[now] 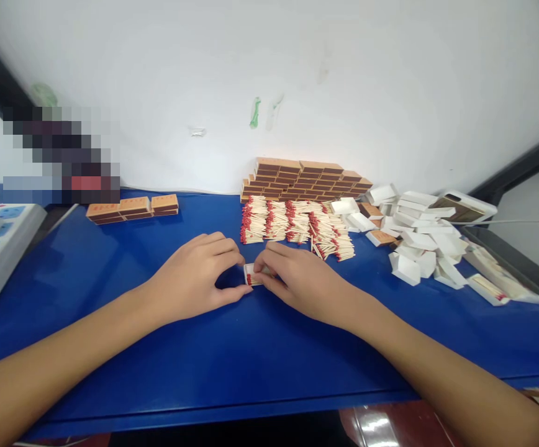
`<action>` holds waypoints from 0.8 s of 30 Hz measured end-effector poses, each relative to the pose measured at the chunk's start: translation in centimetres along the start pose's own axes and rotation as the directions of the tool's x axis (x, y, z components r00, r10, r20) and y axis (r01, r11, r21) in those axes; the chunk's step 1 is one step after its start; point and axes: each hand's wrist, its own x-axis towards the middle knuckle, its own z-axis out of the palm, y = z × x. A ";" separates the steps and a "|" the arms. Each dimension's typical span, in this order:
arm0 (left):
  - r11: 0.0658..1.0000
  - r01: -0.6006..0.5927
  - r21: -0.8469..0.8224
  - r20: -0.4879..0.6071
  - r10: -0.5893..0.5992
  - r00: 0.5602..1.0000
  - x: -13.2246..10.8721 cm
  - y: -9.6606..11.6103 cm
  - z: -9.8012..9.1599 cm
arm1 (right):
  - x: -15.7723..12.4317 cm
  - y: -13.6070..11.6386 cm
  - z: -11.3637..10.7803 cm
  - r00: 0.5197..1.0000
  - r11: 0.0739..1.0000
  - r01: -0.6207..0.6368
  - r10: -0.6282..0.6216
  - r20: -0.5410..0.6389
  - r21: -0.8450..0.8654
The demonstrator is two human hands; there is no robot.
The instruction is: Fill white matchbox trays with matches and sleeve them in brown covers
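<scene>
A small white matchbox tray (248,270) lies on the blue table between my hands, with red-tipped matches (252,280) inside it. My left hand (204,270) grips the tray's left end between thumb and fingers. Over the right part of the tray, my right hand (292,276) is closed, its fingertips pressed together at the matches; it hides much of the tray. Just beyond my hands, loose matches (276,218) lie in several rough piles, red heads mostly to the left.
Stacked matchboxes (307,177) stand against the wall, and a shorter row of matchboxes (132,208) is at left. Heaped white trays (418,233) lie at right beside a phone (467,207). A white power strip (4,242) sits at far left.
</scene>
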 end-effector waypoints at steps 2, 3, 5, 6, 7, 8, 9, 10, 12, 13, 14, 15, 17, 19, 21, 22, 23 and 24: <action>1.000 0.005 -0.004 0.003 -0.005 1.000 0.0 0.0 -0.1 | -0.1 0.2 -0.7 1.000 1.000 -0.007 0.007 0.003 0.009; 1.000 0.007 -0.005 0.004 -0.007 1.000 0.0 0.0 -0.1 | -0.1 0.5 -1.3 1.000 1.000 -0.008 0.009 -0.014 0.008; 1.000 0.010 -0.005 0.003 -0.010 1.000 -0.1 0.0 -0.2 | -0.4 1.6 -2.7 0.996 0.999 -0.031 0.029 -0.081 -0.019; 1.000 0.009 -0.003 0.002 -0.009 1.000 -0.1 0.0 -0.2 | -0.6 2.3 -3.4 0.991 0.998 -0.054 0.049 -0.121 -0.041; 1.000 0.009 0.000 0.001 -0.009 1.000 -0.1 0.0 -0.2 | -0.8 3.3 -4.2 0.985 0.993 -0.090 0.078 -0.154 -0.072; 1.000 0.008 0.003 0.001 -0.008 1.000 -0.2 0.0 -0.2 | -0.9 4.3 -4.8 0.979 0.987 -0.124 0.104 -0.175 -0.106; 1.000 0.009 0.006 0.001 -0.009 1.000 -0.2 -0.1 -0.2 | -1.1 5.2 -5.4 0.979 0.980 -0.149 0.127 -0.160 -0.130; 1.000 0.008 0.006 0.004 -0.008 1.000 -0.3 -0.1 -0.2 | -1.2 6.2 -5.8 0.979 0.974 -0.166 0.144 -0.145 -0.154; 1.000 0.008 0.004 0.010 -0.008 1.000 -0.3 -0.1 -0.1 | -1.3 7.6 -6.2 0.984 0.972 -0.164 0.150 -0.095 -0.166; 1.000 0.008 0.003 0.011 -0.008 1.000 -0.3 -0.2 -0.1 | -1.3 8.0 -6.1 0.986 0.974 -0.158 0.146 -0.077 -0.166; 1.000 0.006 0.002 0.011 -0.006 1.000 -0.3 -0.2 -0.1 | -1.3 8.3 -6.0 0.988 0.975 -0.150 0.141 -0.064 -0.163; 1.000 0.007 0.002 0.012 -0.007 1.000 -0.3 -0.1 -0.1 | -1.2 8.4 -5.8 0.989 0.976 -0.144 0.137 -0.055 -0.162; 1.000 0.007 0.002 0.011 -0.007 1.000 -0.3 -0.1 -0.1 | -1.1 8.6 -5.4 0.991 0.976 -0.135 0.128 -0.050 -0.169; 1.000 0.007 0.002 0.015 -0.007 1.000 -0.3 -0.1 -0.1 | -1.0 8.8 -4.9 0.992 0.975 -0.123 0.115 -0.053 -0.184; 1.000 0.007 0.000 0.017 -0.007 1.000 -0.4 -0.1 -0.1 | -0.9 9.1 -4.7 0.993 0.973 -0.114 0.102 -0.066 -0.201; 1.000 0.005 -0.001 0.016 -0.005 1.000 -0.4 -0.1 -0.2 | -0.9 9.3 -4.6 0.992 0.972 -0.112 0.099 -0.073 -0.208; 1.000 0.003 -0.002 0.015 -0.003 1.000 -0.4 -0.1 -0.2 | -0.8 9.4 -4.6 0.992 0.971 -0.112 0.097 -0.078 -0.213; 1.000 0.002 -0.004 0.014 -0.002 1.000 -0.4 -0.1 -0.2 | -0.8 9.5 -4.6 0.992 0.970 -0.111 0.096 -0.079 -0.215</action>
